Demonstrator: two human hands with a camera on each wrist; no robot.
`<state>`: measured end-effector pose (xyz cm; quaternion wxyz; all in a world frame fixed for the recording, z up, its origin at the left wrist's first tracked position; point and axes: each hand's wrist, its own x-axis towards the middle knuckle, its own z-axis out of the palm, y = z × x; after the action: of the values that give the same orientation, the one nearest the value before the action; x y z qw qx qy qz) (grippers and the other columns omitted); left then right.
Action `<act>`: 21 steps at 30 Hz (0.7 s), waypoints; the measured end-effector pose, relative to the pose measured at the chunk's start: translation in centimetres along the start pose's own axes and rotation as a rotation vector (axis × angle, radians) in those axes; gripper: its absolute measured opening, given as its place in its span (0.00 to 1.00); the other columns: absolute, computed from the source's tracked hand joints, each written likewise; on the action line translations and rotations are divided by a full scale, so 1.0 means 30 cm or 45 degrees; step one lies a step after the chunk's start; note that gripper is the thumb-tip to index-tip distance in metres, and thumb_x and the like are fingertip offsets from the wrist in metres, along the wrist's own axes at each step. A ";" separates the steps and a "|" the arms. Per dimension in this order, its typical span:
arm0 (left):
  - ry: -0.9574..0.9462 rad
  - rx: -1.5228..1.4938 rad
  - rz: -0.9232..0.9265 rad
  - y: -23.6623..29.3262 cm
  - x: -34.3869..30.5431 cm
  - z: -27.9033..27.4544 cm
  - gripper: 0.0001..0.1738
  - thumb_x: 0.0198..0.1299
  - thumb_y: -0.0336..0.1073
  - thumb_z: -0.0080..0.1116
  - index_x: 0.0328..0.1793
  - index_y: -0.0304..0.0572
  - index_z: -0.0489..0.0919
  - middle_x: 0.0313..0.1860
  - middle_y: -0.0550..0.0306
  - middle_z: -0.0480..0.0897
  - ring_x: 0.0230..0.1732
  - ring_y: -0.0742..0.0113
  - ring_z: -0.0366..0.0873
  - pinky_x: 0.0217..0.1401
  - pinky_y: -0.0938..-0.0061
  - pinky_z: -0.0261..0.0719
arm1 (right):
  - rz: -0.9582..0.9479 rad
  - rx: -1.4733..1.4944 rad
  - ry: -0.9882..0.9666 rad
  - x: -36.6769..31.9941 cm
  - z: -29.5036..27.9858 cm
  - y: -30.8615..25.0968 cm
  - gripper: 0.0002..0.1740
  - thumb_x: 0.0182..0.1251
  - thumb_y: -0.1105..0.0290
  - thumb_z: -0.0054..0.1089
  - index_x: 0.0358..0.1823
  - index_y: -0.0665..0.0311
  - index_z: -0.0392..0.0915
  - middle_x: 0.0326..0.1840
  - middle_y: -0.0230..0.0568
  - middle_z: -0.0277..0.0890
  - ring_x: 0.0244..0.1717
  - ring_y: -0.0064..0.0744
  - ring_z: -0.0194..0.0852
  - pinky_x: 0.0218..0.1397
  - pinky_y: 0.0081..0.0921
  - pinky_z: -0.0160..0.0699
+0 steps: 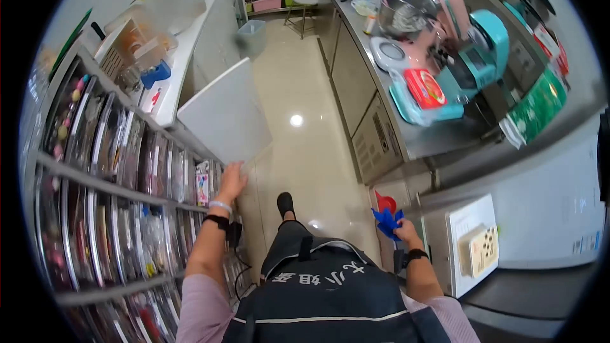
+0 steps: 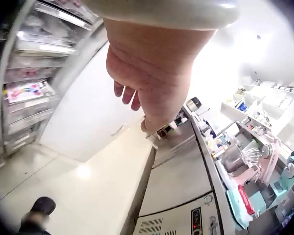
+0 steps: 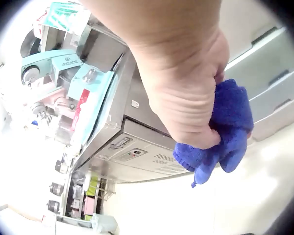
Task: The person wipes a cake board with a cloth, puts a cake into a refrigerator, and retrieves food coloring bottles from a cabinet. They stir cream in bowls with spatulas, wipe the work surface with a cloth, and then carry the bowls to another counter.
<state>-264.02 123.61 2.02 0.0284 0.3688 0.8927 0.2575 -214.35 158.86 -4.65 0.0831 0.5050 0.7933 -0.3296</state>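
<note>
My left hand [image 1: 233, 181] hovers in front of a shelf rack, close to the lower corner of a white door panel [image 1: 225, 114] that stands out over the floor. In the left wrist view its fingers [image 2: 129, 96] hang loosely with nothing in them. A bunched blue cloth [image 3: 230, 122] is gripped in my right hand [image 1: 407, 233], its folds hanging below the fingers. Just beyond the cloth in the head view, a red plastic item [image 1: 384, 202] shows partly, the rest hidden behind it.
On the left, a rack [image 1: 127, 190] holds several rows of clear packets. A steel counter [image 1: 438, 143] on the right carries a pink mixer [image 1: 451, 6], a turquoise mixer [image 1: 483, 57] and a red packet [image 1: 424, 87]. A pale bin [image 1: 252, 38] and a stool [image 1: 306, 0] stand farther down the tiled aisle.
</note>
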 end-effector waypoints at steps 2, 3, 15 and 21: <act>0.023 0.083 -0.076 -0.021 0.262 -0.083 0.24 0.45 0.32 0.60 0.52 0.42 0.73 0.56 0.46 0.69 0.59 0.47 0.64 0.60 0.60 0.65 | 0.099 -0.064 -0.030 0.021 0.019 -0.092 0.19 0.34 0.65 0.66 0.32 0.65 0.78 0.32 0.52 0.78 0.36 0.45 0.79 0.41 0.35 0.76; 0.025 0.050 -0.070 -0.052 0.376 -0.099 0.24 0.45 0.32 0.60 0.52 0.42 0.73 0.56 0.46 0.69 0.59 0.47 0.64 0.60 0.60 0.65 | 0.111 -0.085 -0.006 0.014 0.032 -0.112 0.19 0.34 0.65 0.66 0.32 0.65 0.78 0.32 0.52 0.78 0.36 0.45 0.79 0.41 0.35 0.76; 0.041 0.466 0.233 -0.461 1.034 -0.221 0.21 0.47 0.22 0.50 0.48 0.48 0.78 0.72 0.60 0.55 0.71 0.55 0.52 0.67 0.51 0.54 | 0.291 0.054 -0.167 0.390 0.071 -0.634 0.26 0.47 0.53 0.66 0.41 0.66 0.80 0.38 0.48 0.80 0.40 0.40 0.80 0.47 0.32 0.75; 0.035 0.669 -0.035 -0.457 1.127 -0.226 0.27 0.40 0.25 0.56 0.53 0.44 0.75 0.72 0.51 0.52 0.73 0.50 0.46 0.69 0.52 0.50 | 0.215 -0.053 -0.162 1.020 0.077 -0.860 0.22 0.46 0.62 0.58 0.42 0.69 0.76 0.42 0.56 0.76 0.46 0.51 0.75 0.51 0.37 0.72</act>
<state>-299.04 135.23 6.02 -0.0768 0.3479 0.9341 0.0213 -251.49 173.27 -9.32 0.1711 0.5464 0.7477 -0.3364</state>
